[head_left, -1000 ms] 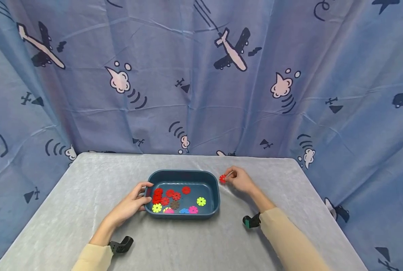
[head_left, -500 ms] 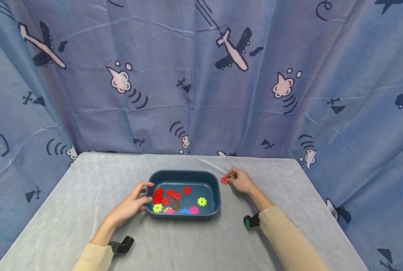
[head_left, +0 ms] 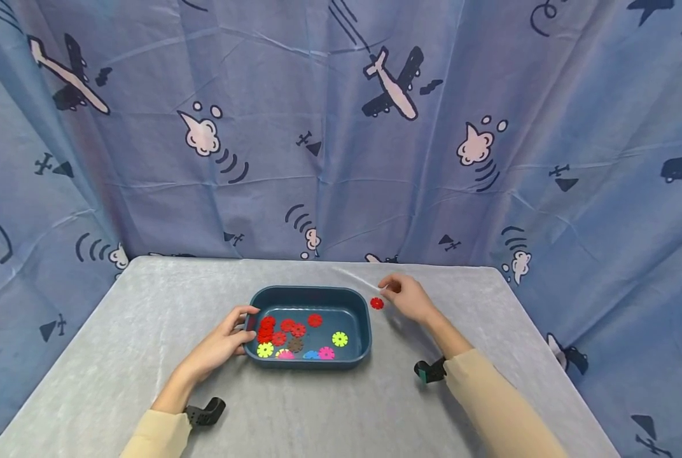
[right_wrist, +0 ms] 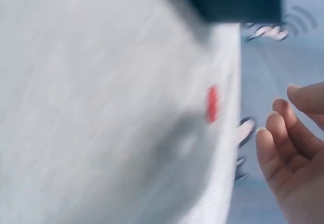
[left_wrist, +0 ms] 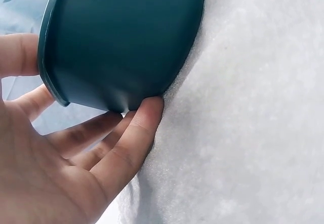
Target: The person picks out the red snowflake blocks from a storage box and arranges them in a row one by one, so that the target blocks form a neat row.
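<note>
A dark teal plastic tub point(head_left: 306, 364) holds several flower-shaped plastic discs in red, yellow, pink, blue and brown. My left hand point(head_left: 223, 340) grips its left end, with digits over the rim and others against the outer wall point(left_wrist: 126, 42), as the left wrist view shows. One red flower-shaped disc point(head_left: 377, 303) lies on the table just right of the tub. Above and right of this disc hovers my right hand point(head_left: 410, 299), fingers loosely bent with nothing between them. In the right wrist view the disc point(right_wrist: 212, 104) is blurred and apart from the fingertips point(right_wrist: 263, 138).
A pale grey cloth covers the table point(head_left: 295, 413). Behind and at both sides hangs a blue curtain point(head_left: 261, 127) printed with planes. Each wrist carries a black camera mount, such as the left one point(head_left: 206, 412).
My right hand has let go of the red disc and lifted slightly up and away from it. The disc now lies on the table. The left hand and tub stay put.
</note>
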Demonstrator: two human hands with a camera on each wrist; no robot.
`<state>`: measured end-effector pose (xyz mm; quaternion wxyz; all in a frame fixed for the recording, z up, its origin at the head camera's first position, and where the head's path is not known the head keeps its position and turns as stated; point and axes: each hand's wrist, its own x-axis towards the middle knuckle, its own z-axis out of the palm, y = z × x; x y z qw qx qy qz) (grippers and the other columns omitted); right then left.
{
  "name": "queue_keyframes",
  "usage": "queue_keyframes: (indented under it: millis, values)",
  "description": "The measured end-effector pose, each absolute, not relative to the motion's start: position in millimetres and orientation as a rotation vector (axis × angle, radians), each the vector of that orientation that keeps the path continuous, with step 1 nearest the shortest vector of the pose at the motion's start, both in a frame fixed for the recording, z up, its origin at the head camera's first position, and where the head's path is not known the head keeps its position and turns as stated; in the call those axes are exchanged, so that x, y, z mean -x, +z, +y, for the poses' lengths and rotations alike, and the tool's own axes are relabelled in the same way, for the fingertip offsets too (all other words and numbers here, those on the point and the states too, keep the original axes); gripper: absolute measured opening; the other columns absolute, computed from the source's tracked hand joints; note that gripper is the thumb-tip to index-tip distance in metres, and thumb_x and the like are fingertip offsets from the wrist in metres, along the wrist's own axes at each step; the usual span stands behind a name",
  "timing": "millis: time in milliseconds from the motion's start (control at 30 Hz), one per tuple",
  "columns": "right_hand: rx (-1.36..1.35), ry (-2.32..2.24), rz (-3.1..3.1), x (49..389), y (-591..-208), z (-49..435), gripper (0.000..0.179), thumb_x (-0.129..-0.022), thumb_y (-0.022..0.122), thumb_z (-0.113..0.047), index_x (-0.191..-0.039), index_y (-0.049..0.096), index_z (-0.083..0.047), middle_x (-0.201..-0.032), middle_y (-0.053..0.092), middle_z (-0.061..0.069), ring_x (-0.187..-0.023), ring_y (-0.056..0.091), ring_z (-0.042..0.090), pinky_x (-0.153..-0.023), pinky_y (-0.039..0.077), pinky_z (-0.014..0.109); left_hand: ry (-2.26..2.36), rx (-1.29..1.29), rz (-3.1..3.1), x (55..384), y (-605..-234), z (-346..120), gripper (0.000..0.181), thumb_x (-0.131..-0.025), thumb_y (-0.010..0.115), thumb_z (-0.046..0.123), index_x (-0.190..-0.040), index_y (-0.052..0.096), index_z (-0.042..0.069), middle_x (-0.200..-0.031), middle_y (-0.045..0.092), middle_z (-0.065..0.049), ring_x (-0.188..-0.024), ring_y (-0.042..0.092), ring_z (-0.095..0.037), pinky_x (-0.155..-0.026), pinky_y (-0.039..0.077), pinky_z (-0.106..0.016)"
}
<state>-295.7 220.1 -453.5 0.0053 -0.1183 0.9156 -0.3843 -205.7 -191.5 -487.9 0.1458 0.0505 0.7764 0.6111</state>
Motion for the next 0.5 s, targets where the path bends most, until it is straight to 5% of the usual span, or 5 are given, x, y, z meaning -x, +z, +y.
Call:
queue_keyframes:
  millis: [500]
  values:
    - [0.587, -1.356, 2.833, 260, -414, 162, 0.014, -0.097, 0.069, -0.012, -0.109, 0.070, -0.004, -0.098, 0.069, 0.005, -0.087, 0.063, 0.020, -0.074, 0.053, 0.035, 1.767, -0.168, 2.227, 205, -489, -192, 0.048, -0.102, 0.055, 0.012, -0.148, 0.040, 0.011, -0.150, 0.031, -0.025, -0.116, 0.058, -0.033, -0.085, 0.055, -0.037]
